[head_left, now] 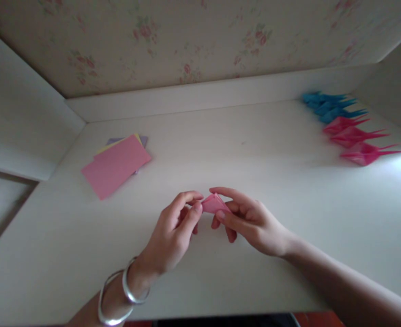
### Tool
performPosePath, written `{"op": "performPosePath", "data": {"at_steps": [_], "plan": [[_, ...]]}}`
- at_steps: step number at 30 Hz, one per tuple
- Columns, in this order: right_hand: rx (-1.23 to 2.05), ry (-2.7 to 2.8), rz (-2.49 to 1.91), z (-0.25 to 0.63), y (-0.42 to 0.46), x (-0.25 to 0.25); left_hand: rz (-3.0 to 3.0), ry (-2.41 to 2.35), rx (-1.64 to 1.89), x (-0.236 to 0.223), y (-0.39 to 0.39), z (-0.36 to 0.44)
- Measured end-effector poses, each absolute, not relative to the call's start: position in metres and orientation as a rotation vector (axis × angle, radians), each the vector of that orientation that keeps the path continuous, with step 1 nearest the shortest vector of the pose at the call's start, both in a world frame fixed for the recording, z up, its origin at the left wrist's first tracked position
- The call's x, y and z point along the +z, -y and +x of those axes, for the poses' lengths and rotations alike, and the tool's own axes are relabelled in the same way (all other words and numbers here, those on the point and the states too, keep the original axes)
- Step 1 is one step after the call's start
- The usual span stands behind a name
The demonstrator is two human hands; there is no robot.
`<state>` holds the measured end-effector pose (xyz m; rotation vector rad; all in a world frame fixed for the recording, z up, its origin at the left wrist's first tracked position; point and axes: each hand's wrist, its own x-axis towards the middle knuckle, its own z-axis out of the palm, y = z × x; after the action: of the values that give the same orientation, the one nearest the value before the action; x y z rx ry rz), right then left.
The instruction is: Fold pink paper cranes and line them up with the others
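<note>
A small folded pink paper piece [213, 204] is held just above the white table [255, 150], near its middle. My left hand [173, 234], with silver bangles at the wrist, pinches its left side with thumb and fingertips. My right hand [251, 220] pinches its right side, index finger laid along the top fold. Both hands are closed on the paper.
A stack of paper sheets [117, 164], pink on top with yellow and purple beneath, lies at the left. Folded blue paper figures [330, 106] and folded pink ones [355, 141] stand in a row at the far right, near the side wall.
</note>
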<state>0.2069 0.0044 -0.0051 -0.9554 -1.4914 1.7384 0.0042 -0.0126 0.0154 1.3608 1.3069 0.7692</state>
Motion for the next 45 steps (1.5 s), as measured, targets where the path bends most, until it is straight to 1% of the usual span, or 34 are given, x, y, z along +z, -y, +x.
{"op": "performPosePath", "data": {"at_steps": [7,13,17,24,29,34,40,45], "plan": [[1.415,1.812,-1.051,0.209,-0.003,-0.003,1.377,-1.213,0.821,0.016,0.009,0.001],[1.266,1.84,-0.962,0.209,-0.003,-0.008,1.383,-1.131,0.856,0.017,0.01,0.003],[1.241,1.846,-0.88,0.211,-0.003,-0.009,1.442,-1.123,0.886,0.015,0.011,0.001],[1.315,1.874,-0.83,0.215,-0.005,-0.001,1.644,-1.14,0.935,0.015,0.009,-0.003],[1.199,1.849,-0.909,0.213,-0.003,0.001,1.887,-1.219,1.042,0.014,0.007,-0.003],[1.192,1.83,-0.915,0.214,-0.003,0.004,2.106,-1.187,1.088,0.014,0.008,-0.001],[0.947,1.816,-0.899,0.211,-0.005,0.0,2.208,-1.162,1.093,0.008,0.008,-0.003],[0.826,1.868,-0.906,0.21,-0.008,-0.003,2.257,-1.143,1.088,0.007,0.007,-0.002]]}}
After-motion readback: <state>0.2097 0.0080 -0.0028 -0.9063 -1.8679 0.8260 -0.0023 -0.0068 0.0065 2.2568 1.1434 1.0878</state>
